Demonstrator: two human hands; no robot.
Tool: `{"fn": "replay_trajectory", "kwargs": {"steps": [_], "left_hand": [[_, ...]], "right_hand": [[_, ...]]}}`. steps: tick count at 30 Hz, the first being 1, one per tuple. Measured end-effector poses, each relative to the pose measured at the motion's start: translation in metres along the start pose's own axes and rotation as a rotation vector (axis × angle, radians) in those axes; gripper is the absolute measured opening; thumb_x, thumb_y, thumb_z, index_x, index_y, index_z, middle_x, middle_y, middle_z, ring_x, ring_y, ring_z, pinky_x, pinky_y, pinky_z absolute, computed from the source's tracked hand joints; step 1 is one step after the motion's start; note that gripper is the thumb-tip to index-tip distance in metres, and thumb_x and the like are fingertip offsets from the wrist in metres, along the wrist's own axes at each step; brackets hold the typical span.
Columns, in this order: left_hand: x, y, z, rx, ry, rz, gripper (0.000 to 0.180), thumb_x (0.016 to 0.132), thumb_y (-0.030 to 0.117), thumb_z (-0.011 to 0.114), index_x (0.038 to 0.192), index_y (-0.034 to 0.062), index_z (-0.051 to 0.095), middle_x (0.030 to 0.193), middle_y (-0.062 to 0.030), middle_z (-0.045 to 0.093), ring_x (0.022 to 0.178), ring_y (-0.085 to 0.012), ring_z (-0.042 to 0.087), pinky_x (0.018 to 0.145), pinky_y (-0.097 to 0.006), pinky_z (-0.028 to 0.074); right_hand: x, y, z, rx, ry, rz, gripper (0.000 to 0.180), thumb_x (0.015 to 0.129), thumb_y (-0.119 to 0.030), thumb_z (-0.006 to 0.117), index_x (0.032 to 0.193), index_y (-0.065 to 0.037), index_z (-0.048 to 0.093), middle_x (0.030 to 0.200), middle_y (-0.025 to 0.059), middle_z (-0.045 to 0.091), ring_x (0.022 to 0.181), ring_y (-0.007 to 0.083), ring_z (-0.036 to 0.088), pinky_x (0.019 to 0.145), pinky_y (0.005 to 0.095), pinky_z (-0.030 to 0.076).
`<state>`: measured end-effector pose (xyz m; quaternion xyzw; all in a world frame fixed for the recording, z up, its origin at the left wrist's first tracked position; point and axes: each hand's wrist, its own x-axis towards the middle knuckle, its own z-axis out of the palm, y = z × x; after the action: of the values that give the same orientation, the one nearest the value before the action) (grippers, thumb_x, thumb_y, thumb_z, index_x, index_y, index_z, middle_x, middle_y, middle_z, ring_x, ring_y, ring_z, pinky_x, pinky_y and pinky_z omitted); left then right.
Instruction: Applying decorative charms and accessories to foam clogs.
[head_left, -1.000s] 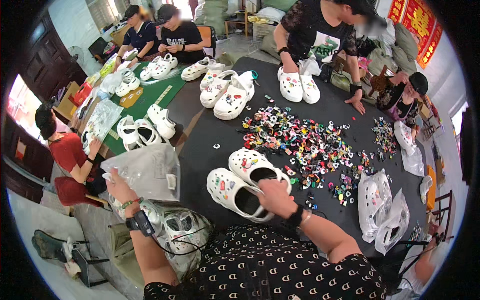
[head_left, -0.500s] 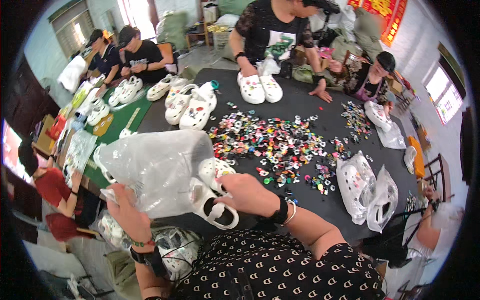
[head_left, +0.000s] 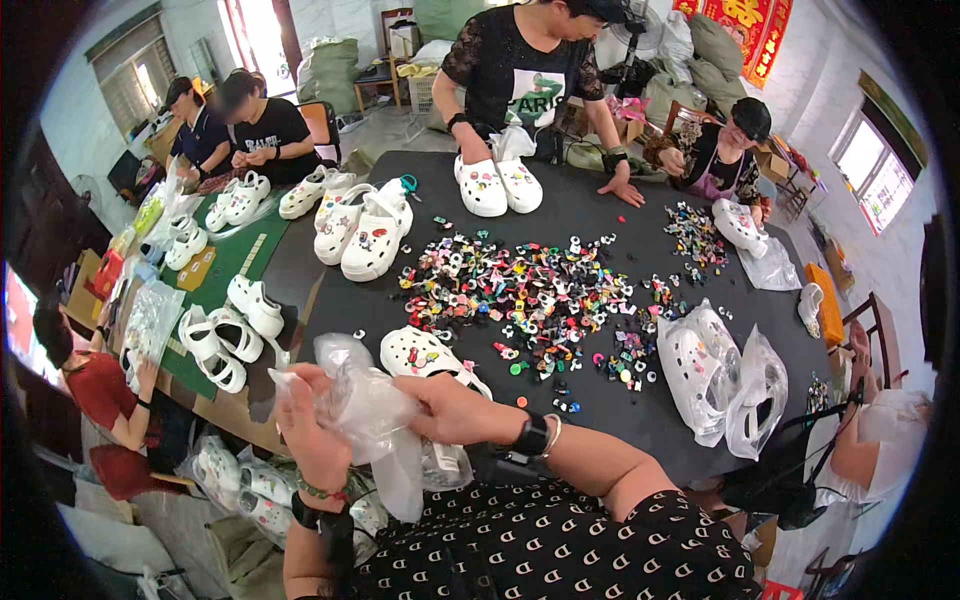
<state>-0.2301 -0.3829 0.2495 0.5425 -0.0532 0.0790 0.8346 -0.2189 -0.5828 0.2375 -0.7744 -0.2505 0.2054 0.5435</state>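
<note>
A clear plastic bag [head_left: 368, 405] is bunched up between my two hands, its lower end hanging toward my body. My left hand [head_left: 318, 428] is closed on the bag's left side. The fingers of my right hand [head_left: 462, 408] grip its other side. Just beyond my right hand lies a white clog [head_left: 425, 355] with colourful charms on top, its near end covered by that hand. Below my right wrist part of another white clog [head_left: 446, 466] shows; whether the bag encloses it I cannot tell.
Loose charms [head_left: 530, 300] are heaped mid-table. Charm-covered clogs [head_left: 372, 240] stand at the back left, bagged clogs [head_left: 700, 375] at the right. More clogs [head_left: 215, 345] sit left. Across the table a co-worker [head_left: 530, 85] has a hand in a clog; other people work around.
My right hand has let go of the clog's strap and now grips the bag. The bag, spread wide before, is crumpled and nearer to me. The view has shifted slightly.
</note>
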Motion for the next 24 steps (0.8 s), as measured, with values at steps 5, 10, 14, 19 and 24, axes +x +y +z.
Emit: {"fn": "replay_trajectory", "kwargs": {"steps": [5,10,14,19,24], "left_hand": [[0.0,-0.022,-0.003,0.379,-0.231,0.199,0.065,0.082,0.048,0.067,0.121,-0.0005,0.051,0.11,-0.0048,0.051,0.101,-0.0157,0.05,0.093,-0.029,0.037],[-0.029,-0.046,0.009,0.073,-0.345,-0.216,0.088,0.079,0.054,0.067,0.141,0.0016,0.032,0.131,-0.0081,0.047,0.119,-0.0218,0.048,0.103,-0.037,0.036],[-0.025,-0.047,0.005,-0.182,-0.095,-0.454,0.063,0.091,0.028,0.062,0.139,0.0017,0.031,0.137,-0.0098,0.043,0.122,-0.0236,0.048,0.101,-0.039,0.041],[-0.007,-0.038,-0.028,1.11,-0.266,0.193,0.029,0.093,0.002,0.052,0.121,0.0012,0.054,0.113,-0.0094,0.063,0.106,-0.0227,0.059,0.089,-0.037,0.049],[0.001,-0.039,-0.034,-0.025,0.116,0.004,0.022,0.091,0.0,0.054,0.113,-0.0005,0.055,0.109,-0.0083,0.062,0.099,-0.0179,0.061,0.086,-0.031,0.05]], "right_hand": [[0.007,0.011,0.015,1.013,0.357,-0.175,0.025,0.09,0.003,0.05,0.114,-0.002,0.054,0.104,0.0012,0.06,0.097,0.0099,0.056,0.084,0.0265,0.047],[0.02,0.027,0.026,1.188,0.545,-0.354,0.035,0.09,0.003,0.051,0.124,-0.003,0.047,0.115,0.0045,0.055,0.105,0.0127,0.054,0.093,0.0278,0.043],[0.02,0.035,0.028,-0.216,0.609,-0.524,0.043,0.083,-0.003,0.059,0.124,-0.002,0.049,0.121,0.0199,0.049,0.113,0.0352,0.051,0.101,0.0398,0.038],[0.013,0.026,0.037,-0.589,0.341,-0.617,0.041,0.077,-0.005,0.064,0.117,-0.003,0.055,0.114,0.0204,0.054,0.099,0.0381,0.053,0.086,0.0459,0.043],[-0.006,0.006,0.014,-0.395,0.258,-0.487,0.035,0.075,-0.01,0.071,0.108,-0.004,0.06,0.094,0.0118,0.063,0.081,0.0285,0.061,0.072,0.0374,0.049]]}}
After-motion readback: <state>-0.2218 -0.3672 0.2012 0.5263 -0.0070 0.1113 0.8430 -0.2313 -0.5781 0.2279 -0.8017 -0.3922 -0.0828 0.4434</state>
